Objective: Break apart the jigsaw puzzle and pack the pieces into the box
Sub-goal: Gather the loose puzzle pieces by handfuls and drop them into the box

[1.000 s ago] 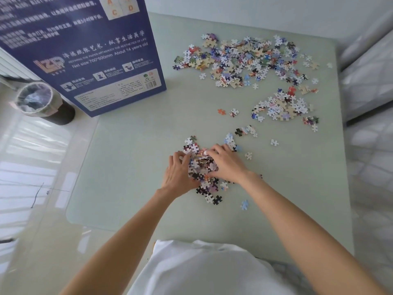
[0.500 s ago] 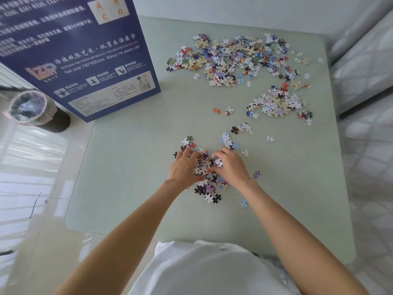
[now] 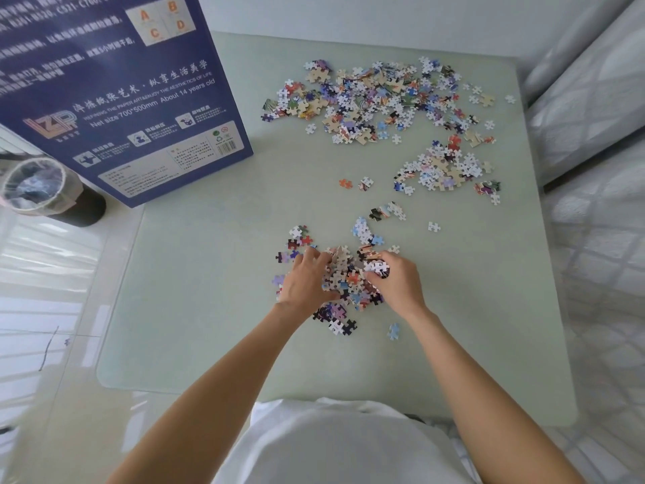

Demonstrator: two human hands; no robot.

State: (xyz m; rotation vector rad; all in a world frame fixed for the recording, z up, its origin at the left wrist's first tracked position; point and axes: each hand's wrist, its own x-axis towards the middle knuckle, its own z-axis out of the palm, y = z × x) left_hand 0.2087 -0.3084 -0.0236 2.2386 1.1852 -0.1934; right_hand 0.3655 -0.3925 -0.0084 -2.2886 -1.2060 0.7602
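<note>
On table (image 3: pixel 209 309) — both hands (image 3: pixel 307 284) (image 3: pixel 398 284) curl, clutching puzzle pieces (image 3: pixel 349 277) between them.

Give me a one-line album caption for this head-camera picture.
Both hands, left and right, gather loose puzzle pieces on a pale green table.

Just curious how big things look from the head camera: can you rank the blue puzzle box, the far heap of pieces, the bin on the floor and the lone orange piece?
1. Blue cardboard puzzle box
2. Far heap of loose jigsaw pieces
3. Plastic-lined round bin, though it sits lower, so unsure
4. Lone orange puzzle piece
</note>
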